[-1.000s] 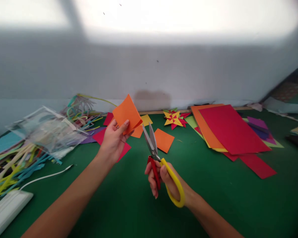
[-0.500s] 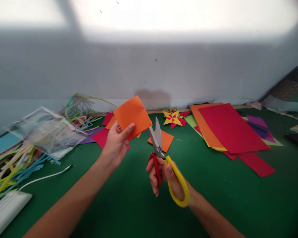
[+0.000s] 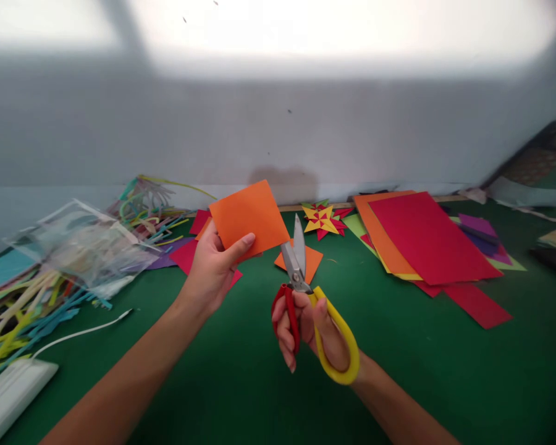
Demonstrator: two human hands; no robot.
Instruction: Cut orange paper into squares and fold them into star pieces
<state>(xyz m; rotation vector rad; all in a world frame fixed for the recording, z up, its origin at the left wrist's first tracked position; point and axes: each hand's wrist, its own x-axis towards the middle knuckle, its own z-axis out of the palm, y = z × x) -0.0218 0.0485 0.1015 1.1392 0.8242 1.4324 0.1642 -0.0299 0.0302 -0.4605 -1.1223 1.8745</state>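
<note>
My left hand (image 3: 215, 259) pinches a square of orange paper (image 3: 248, 213) between thumb and fingers, holding it up above the green tabletop. In my right hand (image 3: 306, 321) is a pair of scissors (image 3: 299, 279) with one red and one yellow handle, fingers through the loops. The blades are parted and point up and away, with their tips close to the paper's right corner. Behind the blades another orange paper square (image 3: 314, 264) lies on the table, partly hidden.
A yellow and red folded paper star (image 3: 322, 219) lies at the back. Stacked coloured sheets (image 3: 433, 238) are on the right. Left stand paper strips (image 3: 23, 315), a clear plastic bag (image 3: 88, 241), a white power strip (image 3: 18, 395) and red paper pieces (image 3: 185, 254). A wall (image 3: 213, 130) rises behind.
The orange paper in my left hand has turned slightly, its right corner shifting right and down. My right hand has tilted the scissors a little, the yellow handle swinging right.
</note>
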